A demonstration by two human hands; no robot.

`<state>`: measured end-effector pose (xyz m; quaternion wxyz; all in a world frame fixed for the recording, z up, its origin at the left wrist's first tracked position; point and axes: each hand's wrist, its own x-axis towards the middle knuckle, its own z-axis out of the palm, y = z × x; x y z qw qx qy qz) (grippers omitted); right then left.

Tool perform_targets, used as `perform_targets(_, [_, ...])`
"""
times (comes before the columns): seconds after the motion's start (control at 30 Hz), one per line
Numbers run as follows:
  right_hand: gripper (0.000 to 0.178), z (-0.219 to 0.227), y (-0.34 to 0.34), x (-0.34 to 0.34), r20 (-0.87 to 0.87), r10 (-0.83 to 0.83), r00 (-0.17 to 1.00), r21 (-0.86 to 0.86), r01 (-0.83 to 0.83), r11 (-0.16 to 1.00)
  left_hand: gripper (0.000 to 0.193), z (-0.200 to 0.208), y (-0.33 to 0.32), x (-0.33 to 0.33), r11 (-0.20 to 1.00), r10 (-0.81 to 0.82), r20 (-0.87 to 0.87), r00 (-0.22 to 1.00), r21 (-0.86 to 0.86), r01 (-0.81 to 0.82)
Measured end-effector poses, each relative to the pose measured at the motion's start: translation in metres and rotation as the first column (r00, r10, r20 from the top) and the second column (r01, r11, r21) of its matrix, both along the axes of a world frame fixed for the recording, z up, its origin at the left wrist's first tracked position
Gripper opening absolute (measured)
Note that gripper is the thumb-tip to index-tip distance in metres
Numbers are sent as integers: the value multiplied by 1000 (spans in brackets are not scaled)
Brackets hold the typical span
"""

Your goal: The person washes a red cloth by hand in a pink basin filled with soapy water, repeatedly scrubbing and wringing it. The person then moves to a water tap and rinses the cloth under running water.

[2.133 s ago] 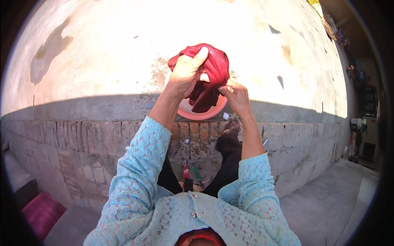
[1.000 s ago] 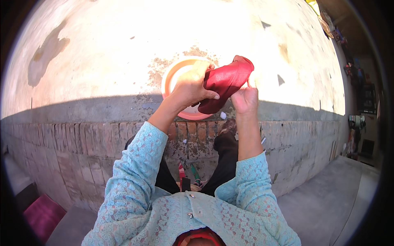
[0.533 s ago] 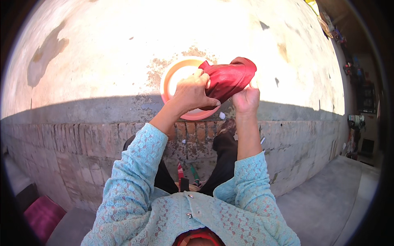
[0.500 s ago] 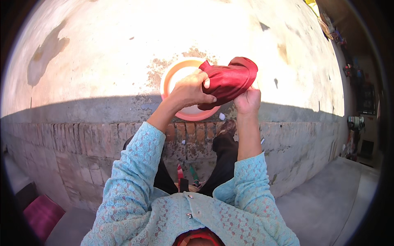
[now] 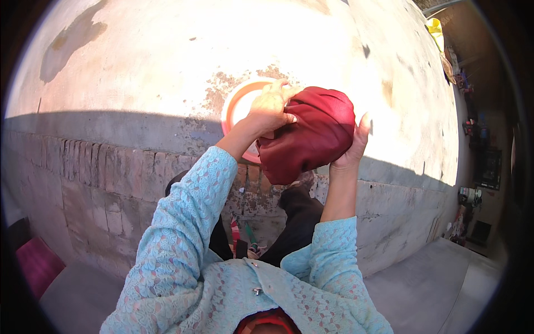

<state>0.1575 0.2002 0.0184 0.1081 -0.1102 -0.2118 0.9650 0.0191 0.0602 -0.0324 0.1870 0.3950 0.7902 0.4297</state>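
Note:
A dark red piece of cloth (image 5: 311, 133), bunched into a rounded, puffed shape, is held up between my two hands. My left hand (image 5: 269, 111) is closed on its left edge, thumb pressed over the fabric. At the opposite side, my right hand (image 5: 350, 151) grips the cloth with the thumb sticking up outside; its other fingers are hidden behind or inside the folds. Under the cloth and my left hand stands a pale orange basin (image 5: 226, 114), partly covered, with something whitish in it. I cannot make out what kind of cloth article this is.
The basin stands on a sunlit concrete ledge (image 5: 139, 67) edged with bricks (image 5: 105, 161). Below it are my dark-trousered legs (image 5: 300, 217). A magenta item (image 5: 39, 267) lies at the lower left; various household things (image 5: 473, 195) line the far right.
The cloth has spread from a narrow, folded shape into a wider, rounder one and come nearer to me. My right hand has moved slightly right and down, and the view has shifted a little.

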Motion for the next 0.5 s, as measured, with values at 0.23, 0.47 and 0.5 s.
perform_targets(0.23, [59,13,10,2,189,-151,970,473,44,880,16,-6,-15,-42,966,-102,697,710,238,-96])
perform_targets(0.47, [38,4,-1,-8,298,-302,905,720,-6,694,17,39,-18,-44,779,-323,829,457,507,-369])
perform_targets(0.5, [29,0,-2,-8,302,-331,894,768,-23,640,18,46,-20,-40,769,-341,845,411,502,-394])
